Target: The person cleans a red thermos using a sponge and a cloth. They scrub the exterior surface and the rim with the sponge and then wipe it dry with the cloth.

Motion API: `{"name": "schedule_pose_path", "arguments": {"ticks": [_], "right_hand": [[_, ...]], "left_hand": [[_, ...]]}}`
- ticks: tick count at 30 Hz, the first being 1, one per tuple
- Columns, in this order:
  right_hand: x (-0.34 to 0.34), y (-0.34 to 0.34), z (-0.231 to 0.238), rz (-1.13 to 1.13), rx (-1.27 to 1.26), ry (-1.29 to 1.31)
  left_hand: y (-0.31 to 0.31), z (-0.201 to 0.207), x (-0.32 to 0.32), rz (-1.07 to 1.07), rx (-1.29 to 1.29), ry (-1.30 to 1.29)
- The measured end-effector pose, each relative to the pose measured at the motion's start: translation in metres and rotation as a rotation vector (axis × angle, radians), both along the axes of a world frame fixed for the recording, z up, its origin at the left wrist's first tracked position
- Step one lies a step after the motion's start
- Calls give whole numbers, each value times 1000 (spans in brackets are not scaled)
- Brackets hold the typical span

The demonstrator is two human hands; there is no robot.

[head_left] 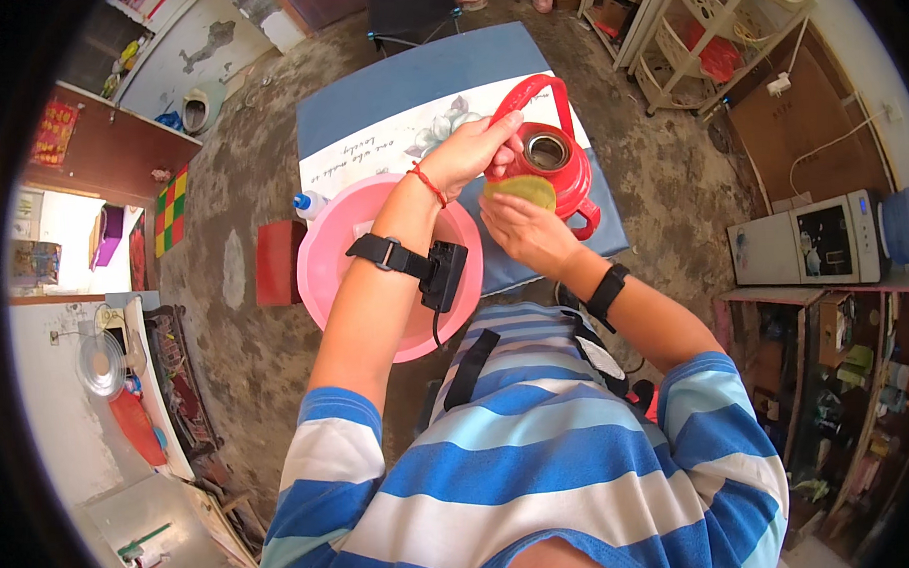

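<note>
A red vacuum flask (571, 188) with an open, metal-lined round mouth stands at the right side of the table. Its red carry handle arches above it, and my left hand (470, 153) is closed around that handle at the flask's left. In my right hand (523, 232) is a flat, round, yellow-green scouring pad (533, 189), pressed against the near side of the flask just below the mouth. The pad covers part of the flask's body. Beneath my left forearm is a pink basin (317, 264); the arm hides much of its inside.
Blue and white cloth covers the table (417, 75). A small blue-capped bottle (312, 203) stands beside the basin, with a red box-like stool (280, 263) to its left. A black chair (412, 15) is beyond the table; a plastic rack (706, 35) stands far right.
</note>
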State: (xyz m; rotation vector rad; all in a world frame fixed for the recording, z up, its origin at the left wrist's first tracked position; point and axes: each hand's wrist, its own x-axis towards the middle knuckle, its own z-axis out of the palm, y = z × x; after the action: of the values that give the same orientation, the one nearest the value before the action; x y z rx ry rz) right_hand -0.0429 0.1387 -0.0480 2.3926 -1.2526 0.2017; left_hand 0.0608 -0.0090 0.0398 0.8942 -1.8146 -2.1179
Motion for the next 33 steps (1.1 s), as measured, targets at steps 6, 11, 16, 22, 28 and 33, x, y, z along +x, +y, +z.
{"name": "schedule_pose_path", "arguments": {"ticks": [6,11,16,22,28,33], "right_hand": [[13,1,-1,-56,59,-42],[8,4,-15,-80,17,-11],[20,4,-6,-87,68,-126],[11,20,-24,-137,55,-86],[-30,100,-12,-122,293,-696],[-54,87,6,-687,-255,-886]], "left_hand": [[6,-1,5,29,1,-3],[8,6,-1,42,-15,13],[8,3,6,40,-2,-33],[6,6,6,78,-13,-49],[-10,-24,11,393,10,-27],[-20,-79,14,542,-88,-74]]}}
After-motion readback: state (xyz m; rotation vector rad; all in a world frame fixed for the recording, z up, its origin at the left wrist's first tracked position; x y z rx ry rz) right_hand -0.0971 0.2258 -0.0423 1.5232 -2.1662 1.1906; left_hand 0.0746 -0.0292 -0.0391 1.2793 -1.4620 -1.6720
